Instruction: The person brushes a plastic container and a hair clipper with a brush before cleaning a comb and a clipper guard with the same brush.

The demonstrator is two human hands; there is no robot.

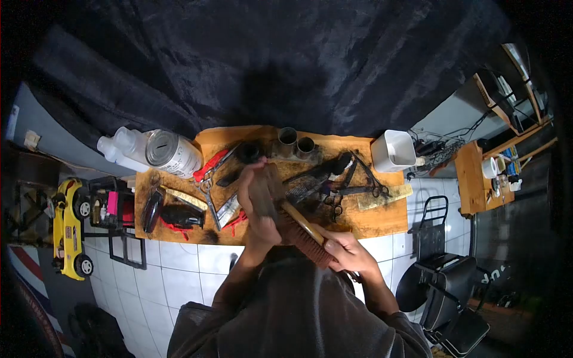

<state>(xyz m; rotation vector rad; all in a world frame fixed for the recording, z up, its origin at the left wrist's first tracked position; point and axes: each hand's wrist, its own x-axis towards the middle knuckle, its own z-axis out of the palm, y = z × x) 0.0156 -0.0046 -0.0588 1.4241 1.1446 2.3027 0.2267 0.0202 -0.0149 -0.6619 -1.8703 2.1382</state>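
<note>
My right hand [343,250] is closed on a brush with a light wooden handle [303,223] and reddish-brown bristles [301,240]. The brush is tilted in front of my body, near the table's front edge. Just left of it, my left hand [258,206] is smeared by motion. Its fingers curl along a blurred brownish, blocky thing [270,188] whose kind does not show clearly. That thing touches or overlaps the upper end of the brush; which one cannot be told.
On the wooden table [382,218] lie scissors [206,185], combs [388,197], black clippers [182,215] and several dark tools. A large can [173,152], metal cups [287,137] and a white bin [394,150] stand behind. A folding chair [444,268] stands right, a yellow toy car [70,230] left.
</note>
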